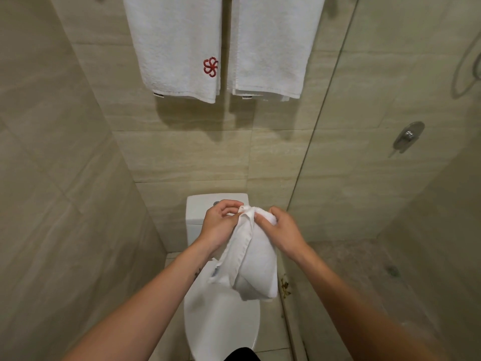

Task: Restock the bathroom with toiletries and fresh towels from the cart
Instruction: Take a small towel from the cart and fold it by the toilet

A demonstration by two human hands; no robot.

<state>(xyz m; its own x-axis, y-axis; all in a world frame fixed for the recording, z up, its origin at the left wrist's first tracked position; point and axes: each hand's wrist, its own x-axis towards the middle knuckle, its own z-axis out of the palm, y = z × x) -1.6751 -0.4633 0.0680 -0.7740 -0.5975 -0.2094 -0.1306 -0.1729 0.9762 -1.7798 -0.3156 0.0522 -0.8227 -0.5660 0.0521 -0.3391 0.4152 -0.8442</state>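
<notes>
Both forearms reach out from the bottom edge, and between them I see the left hand (221,225) pinching a hem at the top of a small white towel (255,261) while the right hand (282,230) is curled round the bunched top beside it. Both hands are grasping, neither free. The towel hangs in the air in loose folds over the closed lid (221,327) of the toilet, in front of the tank (201,207). Its lower end looks close to the lid, though I cannot tell whether it touches. My worry is that a slack grip during refolding lets a corner slip and the cloth sags onto the lid or drops to the floor beside it, which would spoil a fresh towel. The left pinch holds only a thin edge, so a tug from the right hand could pull it loose. Uneven folds would also leave it hanging crooked. On the wall above hang a left bath towel (177,48) and a right bath towel (270,48), close together, so space between them looks tight. For markings, the left one carries a red emblem (210,67) of interlocked loops with no letters, and each has a small dark tag (158,95) at the hem with print too small to read. A bluish patch low on the held towel may be a label, but I cannot read it.
</notes>
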